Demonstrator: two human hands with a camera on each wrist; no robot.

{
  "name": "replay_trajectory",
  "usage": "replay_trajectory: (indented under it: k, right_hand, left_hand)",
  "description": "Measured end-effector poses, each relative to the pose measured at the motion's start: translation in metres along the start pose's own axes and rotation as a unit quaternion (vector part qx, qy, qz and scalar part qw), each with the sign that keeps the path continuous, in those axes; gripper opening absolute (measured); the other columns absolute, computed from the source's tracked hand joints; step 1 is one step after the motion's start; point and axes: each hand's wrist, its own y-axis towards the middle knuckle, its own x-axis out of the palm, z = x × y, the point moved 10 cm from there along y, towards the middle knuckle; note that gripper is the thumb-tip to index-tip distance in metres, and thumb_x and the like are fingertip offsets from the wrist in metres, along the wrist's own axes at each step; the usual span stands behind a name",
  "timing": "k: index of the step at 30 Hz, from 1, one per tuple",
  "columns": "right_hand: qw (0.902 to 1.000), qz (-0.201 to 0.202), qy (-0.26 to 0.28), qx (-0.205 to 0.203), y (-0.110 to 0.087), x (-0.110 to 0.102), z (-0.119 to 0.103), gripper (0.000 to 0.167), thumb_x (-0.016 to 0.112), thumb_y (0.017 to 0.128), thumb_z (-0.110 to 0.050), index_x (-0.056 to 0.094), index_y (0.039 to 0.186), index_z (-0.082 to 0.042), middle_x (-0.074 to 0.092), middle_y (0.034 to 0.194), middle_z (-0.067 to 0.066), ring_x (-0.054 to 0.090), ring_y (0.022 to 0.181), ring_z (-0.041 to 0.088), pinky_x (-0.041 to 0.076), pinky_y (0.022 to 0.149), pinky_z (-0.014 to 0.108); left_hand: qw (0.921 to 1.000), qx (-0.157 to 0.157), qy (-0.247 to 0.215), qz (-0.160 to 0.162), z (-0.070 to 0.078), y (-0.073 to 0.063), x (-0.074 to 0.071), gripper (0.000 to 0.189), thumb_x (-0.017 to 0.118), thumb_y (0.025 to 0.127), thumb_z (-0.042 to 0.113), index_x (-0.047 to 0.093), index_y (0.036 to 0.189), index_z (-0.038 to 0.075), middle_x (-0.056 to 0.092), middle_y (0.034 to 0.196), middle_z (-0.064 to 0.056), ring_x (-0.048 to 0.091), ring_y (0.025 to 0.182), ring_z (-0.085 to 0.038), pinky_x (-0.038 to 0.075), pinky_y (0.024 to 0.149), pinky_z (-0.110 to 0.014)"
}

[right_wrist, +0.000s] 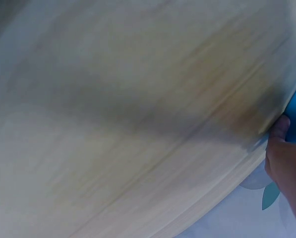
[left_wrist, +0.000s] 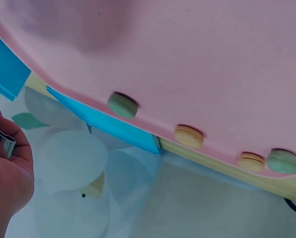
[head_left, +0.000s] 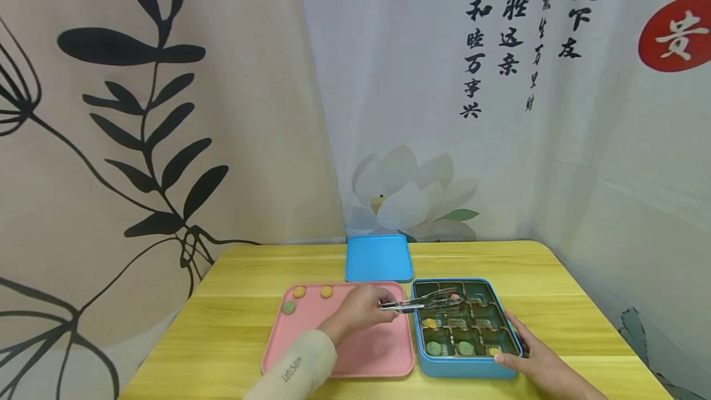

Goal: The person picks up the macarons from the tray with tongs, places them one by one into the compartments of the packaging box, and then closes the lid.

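Observation:
My left hand [head_left: 362, 312] grips metal tongs [head_left: 408, 306], whose far ends reach over the blue box [head_left: 463, 368]. Near the tong tips shows a small pinkish piece [head_left: 455, 297]; whether they pinch it I cannot tell. Dark dividers split the box into compartments. Green macarons [head_left: 465, 348] and yellow macarons [head_left: 430, 323] sit in its front and left compartments. My right hand [head_left: 533, 350] holds the box by its right side, thumb at the front right corner. On the pink tray [head_left: 366, 360] lie more macarons [left_wrist: 189, 136], yellow and green, along the far and left edges.
A blue lid [head_left: 379, 258] lies behind the tray on the wooden table [head_left: 222, 320]. Behind the table hangs a printed cloth [head_left: 266, 110] with leaves, a flower and writing. The tray's right edge is close beside the box.

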Motion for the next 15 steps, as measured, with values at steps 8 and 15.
replay_trajectory:
  k: [8,15]
  right_hand:
    - [1.0000,0.000,-0.001,-0.004,0.000,0.000,-0.002,0.095,0.066,0.096,-0.026,-0.003,0.157,-0.001,0.011,0.152,0.042,0.024,0.135,0.059,0.035,0.099,0.066]
    - [1.0000,-0.001,-0.006,-0.004,-0.002,0.000,-0.003,0.094,0.065,0.097,-0.026,-0.004,0.157,-0.001,0.010,0.152,0.042,0.031,0.134,0.057,0.036,0.099,0.064]
  left_hand:
    - [1.0000,-0.004,0.004,0.005,0.001,-0.001,-0.002,0.007,0.079,0.081,0.020,0.072,0.083,0.021,0.059,0.070,0.020,0.048,0.062,-0.002,0.042,0.058,-0.021]
    - [0.9994,-0.028,-0.022,-0.001,-0.006,-0.006,-0.010,0.006,0.077,0.083,0.021,0.071,0.083,0.022,0.060,0.071,0.016,0.049,0.061,-0.004,0.042,0.056,-0.022]
